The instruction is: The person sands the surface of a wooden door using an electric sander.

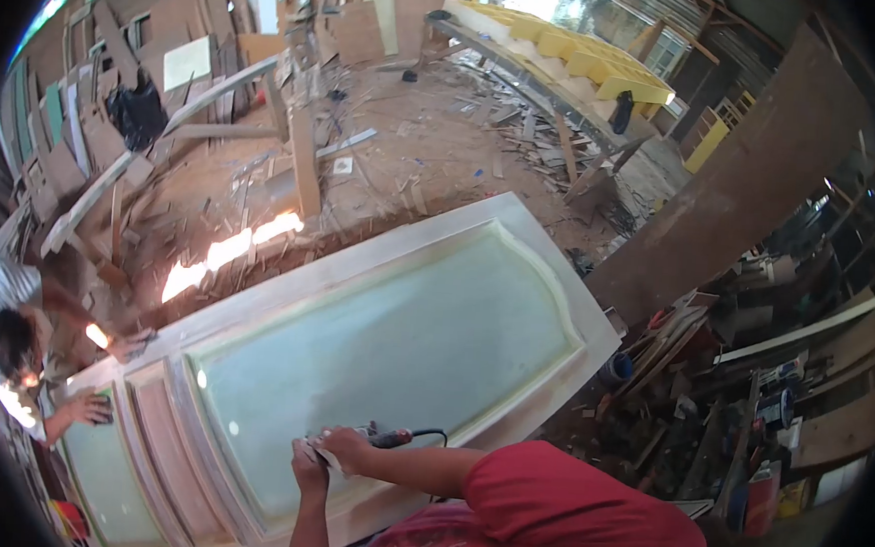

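My left hand [310, 467] and my right hand [349, 450] are close together above the near side of a large door [596, 328]. Both have bent fingers around a small pale folded sheet [330, 459], too small to tell whether it is sandpaper or cloth. Beside my right hand, a dark power tool [390, 438] with a reddish end rests on the door, trailing a black cord [436, 433]. The door lies flat, with a pale green inset panel [423, 343] framed by raised moulding.
At the left, a co-worker [13, 333] leans over the door with both hands on it. A wooden post [302, 155] stands beyond. Yellow panels [571, 51] lie on a bench at the back. Wood scraps litter the floor; cans and boards crowd the right.
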The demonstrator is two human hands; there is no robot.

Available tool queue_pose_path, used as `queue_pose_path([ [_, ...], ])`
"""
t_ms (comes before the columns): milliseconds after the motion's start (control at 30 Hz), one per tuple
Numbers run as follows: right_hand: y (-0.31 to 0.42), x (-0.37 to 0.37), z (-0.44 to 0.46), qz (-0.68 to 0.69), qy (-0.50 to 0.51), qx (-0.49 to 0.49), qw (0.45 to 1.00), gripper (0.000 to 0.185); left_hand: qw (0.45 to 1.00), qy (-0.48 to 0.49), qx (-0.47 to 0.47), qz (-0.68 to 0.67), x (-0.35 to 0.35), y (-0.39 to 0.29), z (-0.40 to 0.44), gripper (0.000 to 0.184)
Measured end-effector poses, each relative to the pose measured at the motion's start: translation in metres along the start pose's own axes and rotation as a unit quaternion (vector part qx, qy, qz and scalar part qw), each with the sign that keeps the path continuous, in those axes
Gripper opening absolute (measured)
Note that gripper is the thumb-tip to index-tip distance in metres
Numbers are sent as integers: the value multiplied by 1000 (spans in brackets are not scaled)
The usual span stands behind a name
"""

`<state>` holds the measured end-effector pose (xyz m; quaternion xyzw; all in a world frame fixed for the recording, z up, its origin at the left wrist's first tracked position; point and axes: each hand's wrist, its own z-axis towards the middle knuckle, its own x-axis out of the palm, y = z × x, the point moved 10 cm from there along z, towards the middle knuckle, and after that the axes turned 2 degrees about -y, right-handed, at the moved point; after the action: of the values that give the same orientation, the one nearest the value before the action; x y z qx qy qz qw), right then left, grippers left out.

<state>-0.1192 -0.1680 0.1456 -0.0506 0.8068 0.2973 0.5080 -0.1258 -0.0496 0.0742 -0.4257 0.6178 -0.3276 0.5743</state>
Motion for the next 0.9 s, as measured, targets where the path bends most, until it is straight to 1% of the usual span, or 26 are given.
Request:
queue_pose_path([
  [100,-52,9,-18,38,-43,22,998,79,996,59,62,-24,47,-26,10,27],
  [167,-81,12,-30,34,-70,5,997,85,981,87,29,-173,77,-38,8,29],
  [200,-89,11,-35,32,-83,-2,996,88,964,104,10,-245,90,-43,6,29],
  [233,-92,9,-39,20,-74,-1,997,90,988,131,38,-72,90,-57,1,32],
  [300,-101,-4,-52,-6,-61,13,998,93,988,125,80,-40,98,-70,-6,34],
  [333,-110,-17,-63,18,-79,52,995,94,987,123,104,-26,101,-75,-7,35],
  [367,-113,-28,-78,44,-93,85,991,95,988,105,112,18,100,-75,-6,39],
  [400,-110,-31,-87,74,-106,113,985,96,987,109,119,11,97,-71,-6,40],
  [467,-106,-20,-105,80,-54,171,980,96,987,105,123,-11,88,-58,-9,42],
  [500,-101,-11,-108,82,-26,197,977,95,985,115,128,13,78,-53,-12,40],
  [567,-81,20,-88,81,-97,131,983,91,980,132,138,60,46,-53,-21,38],
  [600,-62,23,-82,83,-135,97,983,88,976,128,158,73,27,-48,-25,35],
  [667,-32,50,-56,81,-92,78,989,78,967,123,201,98,-15,-34,-24,32],
  [700,-10,53,-45,79,-70,68,992,73,960,183,193,89,-28,-26,-25,35],
  [767,27,63,-21,85,-45,82,992,67,937,295,174,69,-56,-17,-30,48],
  [800,41,72,-8,85,-31,86,992,64,922,319,174,137,-70,-18,-33,56],
  [867,65,107,29,75,-21,50,996,60,876,362,171,269,-93,-29,-39,73],
  [900,74,116,39,74,-30,36,996,60,863,367,150,313,-101,-25,-38,86],
])
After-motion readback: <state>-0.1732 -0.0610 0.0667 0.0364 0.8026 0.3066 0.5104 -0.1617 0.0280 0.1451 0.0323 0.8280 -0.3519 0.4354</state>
